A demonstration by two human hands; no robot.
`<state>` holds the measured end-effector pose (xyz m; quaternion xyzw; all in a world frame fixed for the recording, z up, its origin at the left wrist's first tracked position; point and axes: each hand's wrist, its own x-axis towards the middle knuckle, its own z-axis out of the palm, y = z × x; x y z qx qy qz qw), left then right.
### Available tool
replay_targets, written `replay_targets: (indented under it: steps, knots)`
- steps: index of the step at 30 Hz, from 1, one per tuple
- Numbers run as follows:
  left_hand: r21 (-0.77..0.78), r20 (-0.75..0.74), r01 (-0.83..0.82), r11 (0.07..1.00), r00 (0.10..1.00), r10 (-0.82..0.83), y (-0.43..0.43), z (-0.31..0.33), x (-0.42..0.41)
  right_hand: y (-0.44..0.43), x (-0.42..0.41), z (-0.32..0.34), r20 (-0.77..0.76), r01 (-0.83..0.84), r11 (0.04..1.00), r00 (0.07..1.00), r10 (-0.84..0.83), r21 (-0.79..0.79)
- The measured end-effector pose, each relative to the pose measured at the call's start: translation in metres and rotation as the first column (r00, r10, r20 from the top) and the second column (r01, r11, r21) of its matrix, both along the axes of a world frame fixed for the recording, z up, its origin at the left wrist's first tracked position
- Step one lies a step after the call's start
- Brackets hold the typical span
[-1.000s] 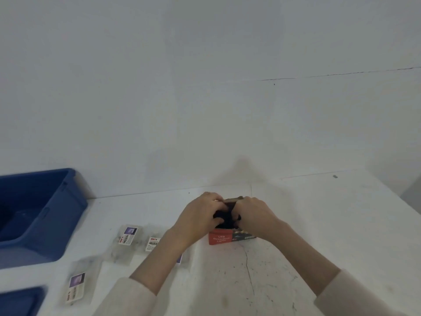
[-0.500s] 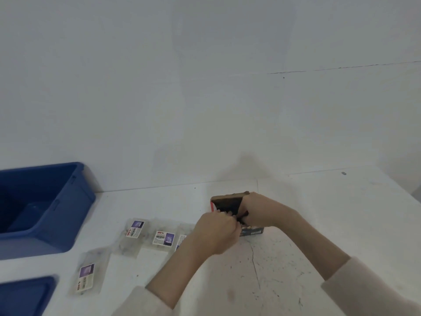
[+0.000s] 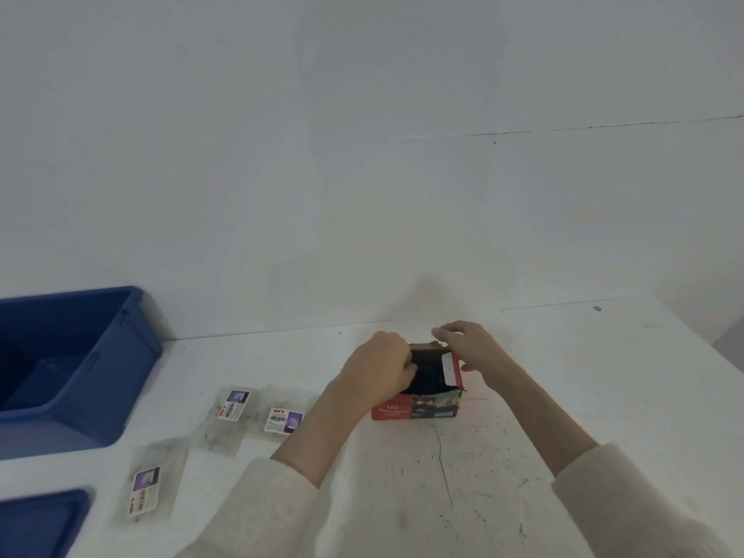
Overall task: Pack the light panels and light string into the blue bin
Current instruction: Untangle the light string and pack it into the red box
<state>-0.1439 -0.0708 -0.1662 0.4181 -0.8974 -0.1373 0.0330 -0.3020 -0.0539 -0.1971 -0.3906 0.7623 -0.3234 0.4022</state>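
**Both hands at the open LED light box [image 3: 416,412]**

The red LED light box stood on the white table [image 3: 583,396], a little right of centre, with its top flaps open. A dark bundle filled its mouth. It was too dim to make out clearly, but it looked like the light string [image 3: 428,374].

The left hand [image 3: 378,368] came in over the near left corner of the box. Its fingers curled down into the opening and its thumb pressed against the dark bundle, apparently gripping it. The right hand [image 3: 469,344] lay over the far right side of the box. Its fingers were stretched out nearly flat across the brown rear flap [image 3: 422,347], and its thumb sat beside the side flap [image 3: 450,370], whose white inner face was turned up. It gripped nothing. Cream sleeves covered both forearms.

Three light panels lay flat on the table to the left of the box, each in a clear packet with a printed label. One packet [image 3: 233,408] and a second packet [image 3: 282,421] lay just beside each other near the left forearm. The third packet [image 3: 147,491] lay apart from them, nearer the table's front edge.

The blue bin [image 3: 92,368] stood at the far left against the wall, well apart from the box. What showed of its inside held neither panels nor string. A second blue container [image 3: 40,521] was cut off by the lower left corner of the view.
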Motion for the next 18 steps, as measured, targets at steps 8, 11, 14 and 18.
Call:
replay_targets:
  steps: [8, 11, 14, 18]
  knots:
    - [0.357, -0.356, -0.356, 0.864, 0.803, 0.478, -0.024, -0.017, 0.019, 0.008, -0.01, -0.004, 0.29, 0.106, 0.975, 0.956, -0.045, -0.198]
    - [0.777, -0.328, -0.265, 0.571, 0.604, 0.726, -0.032, -0.025, 0.02, 0.026, -0.013, 0.003, -0.006, 0.003, 0.966, 1.0, -0.005, -0.258]
    - [0.857, -0.357, -0.193, 0.478, 0.447, 0.82, -0.038, -0.032, 0.019, 0.045, -0.018, 0.021, -0.226, -0.163, 0.961, 0.968, 0.111, -0.225]
    - [0.847, -0.444, -0.144, 0.512, 0.338, 0.83, -0.042, -0.027, 0.014, 0.054, -0.017, 0.045, -0.283, -0.518, 0.848, 0.802, 0.527, 0.113]
